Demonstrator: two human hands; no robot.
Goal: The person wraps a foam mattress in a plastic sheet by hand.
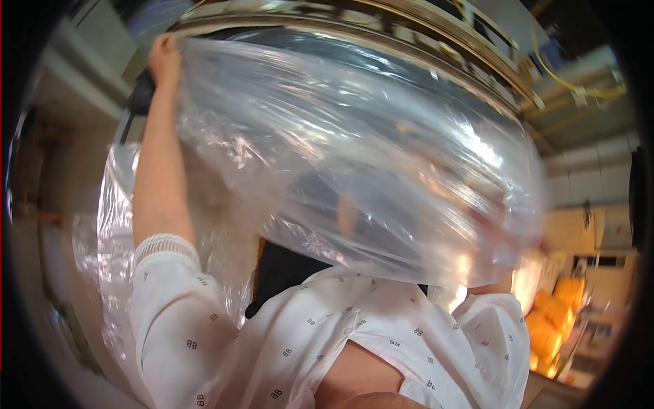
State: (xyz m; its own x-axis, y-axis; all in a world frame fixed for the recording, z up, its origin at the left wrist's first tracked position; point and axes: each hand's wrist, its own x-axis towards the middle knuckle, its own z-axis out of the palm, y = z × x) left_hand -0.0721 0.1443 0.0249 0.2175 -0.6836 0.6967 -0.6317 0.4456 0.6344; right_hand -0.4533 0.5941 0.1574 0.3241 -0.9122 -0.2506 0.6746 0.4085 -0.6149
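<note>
A large clear plastic sheet (327, 150) is stretched at a slant in front of me, creased and shiny. My left hand (165, 58) is raised at the far left with its fingers closed on the sheet's upper left corner. On the right, my right hand (501, 221) shows only as a reddish blur behind the film, so its fingers cannot be read. More clear plastic (119, 252) hangs down beside my left arm. A black flat surface (289, 273) shows under the sheet, close to my body.
Along the far side runs a long wooden rail (470, 41). A yellow cord (555, 75) hangs at the upper right. Orange-yellow bundles (553, 317) are piled at the right, near a pale cabinet (575, 228). A grey post (124, 128) stands left of my arm.
</note>
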